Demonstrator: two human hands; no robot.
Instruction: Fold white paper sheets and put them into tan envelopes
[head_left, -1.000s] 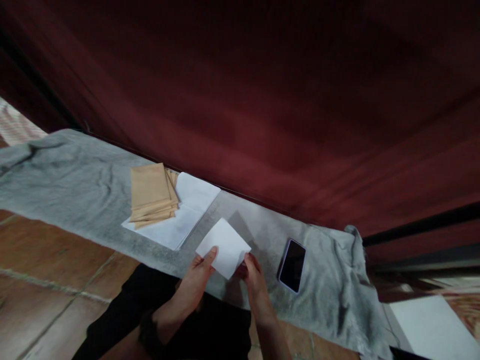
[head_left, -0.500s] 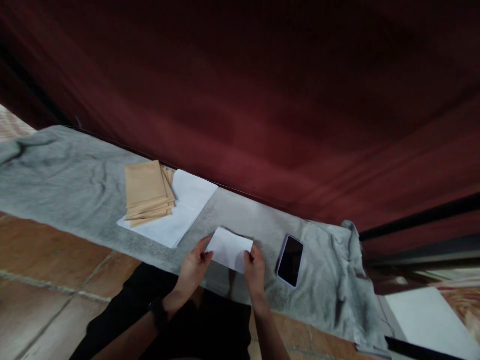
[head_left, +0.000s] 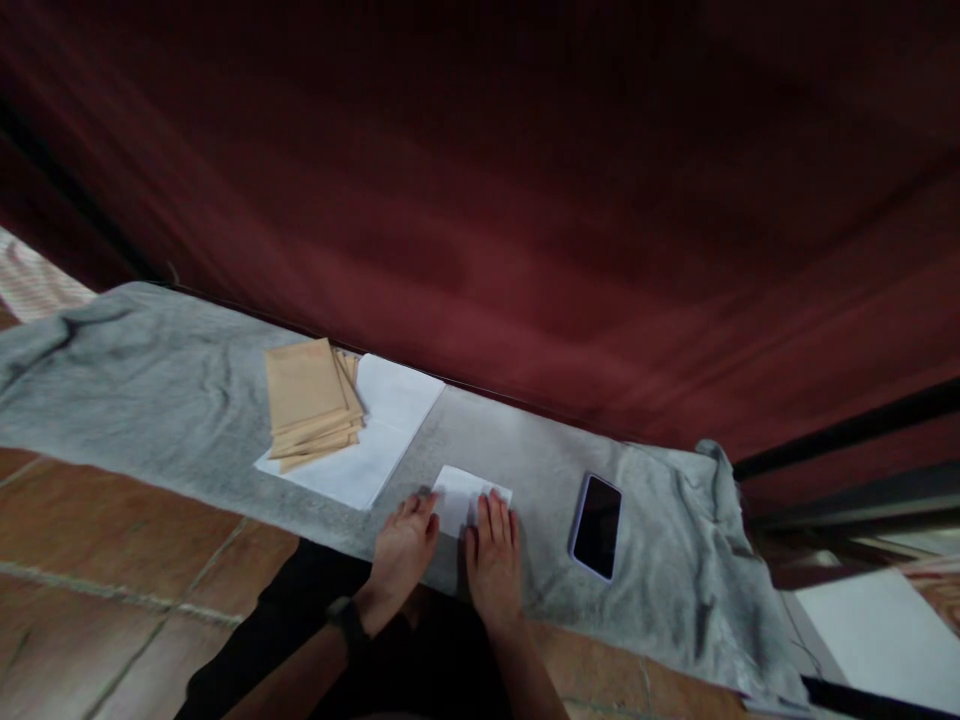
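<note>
A small white folded paper [head_left: 459, 497] lies flat on the grey cloth [head_left: 517, 440] in front of me. My right hand [head_left: 493, 550] rests palm down on its right part, fingers stretched out. At the paper's left edge is my left hand [head_left: 405, 540], its fingers touching or close beside that edge; they are loosely bent and appear to hold nothing. To the left, brown envelopes [head_left: 304, 385] are piled on larger white sheets [head_left: 397, 400]. A phone [head_left: 597, 527] with a dark screen and pale purple case lies right of my right hand.
The cloth covers a long narrow surface that runs along a dark red hanging fabric [head_left: 480, 250]. Below is a brown tiled floor [head_left: 135, 560]. A white board or panel [head_left: 877, 640] stands at the lower right, near a dark bar.
The paper, held up between both hands before, now lies on the cloth. My right hand has opened flat onto it, and my left has released its pinch. The view has shifted slightly.
</note>
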